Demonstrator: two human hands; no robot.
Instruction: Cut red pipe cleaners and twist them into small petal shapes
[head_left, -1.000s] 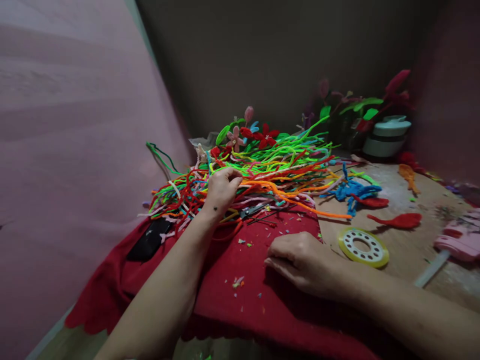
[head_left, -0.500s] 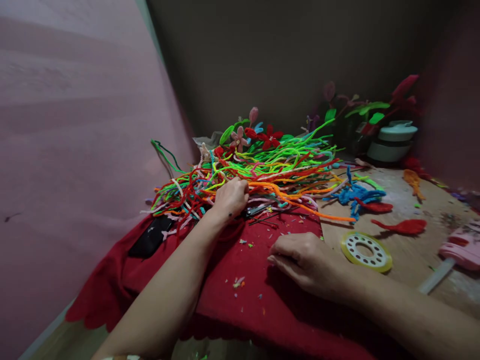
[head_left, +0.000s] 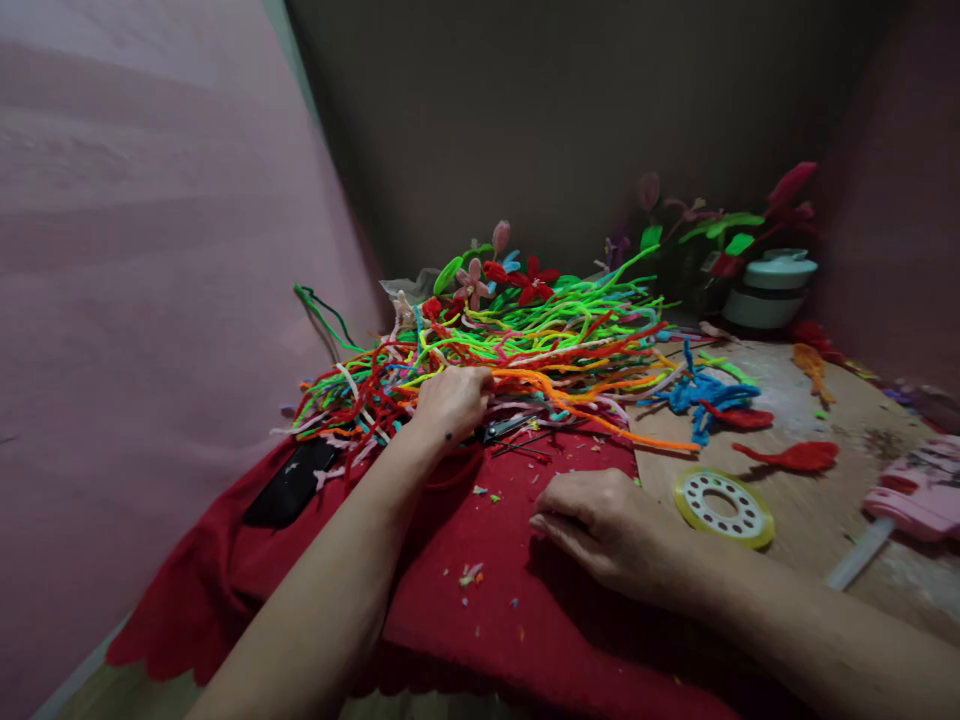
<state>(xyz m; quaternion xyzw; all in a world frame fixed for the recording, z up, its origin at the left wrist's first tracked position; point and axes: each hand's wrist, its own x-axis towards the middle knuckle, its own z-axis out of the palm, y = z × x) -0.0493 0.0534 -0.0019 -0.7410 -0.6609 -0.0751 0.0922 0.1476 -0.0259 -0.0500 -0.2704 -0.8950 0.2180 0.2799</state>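
Note:
My left hand [head_left: 452,405] reaches to the front of a large tangled heap of pipe cleaners [head_left: 555,335] in many colours. Its fingers are curled closed beside some orange pipe cleaners [head_left: 581,400]; what lies in them is hidden. Just right of the wrist, a metal tool like scissors [head_left: 508,427] pokes out, partly covered. My right hand [head_left: 592,520] rests over the red cloth [head_left: 442,600], fingers bent and pressed toward the thumb. Whatever it may hold does not show. Small coloured fluff scraps [head_left: 471,575] lie between the two hands.
Left of the heap lies a black phone [head_left: 291,485]. On the board to the right are a tape roll [head_left: 724,507], blue twisted pieces [head_left: 697,393], a red petal shape [head_left: 799,457] and a pink glue gun [head_left: 915,495]. Fuzzy flowers [head_left: 534,282] and a lidded container [head_left: 772,290] stand behind.
The whole view has shifted slightly, so things sit a little further left. Both hands keep nearly the same pose and place relative to the table.

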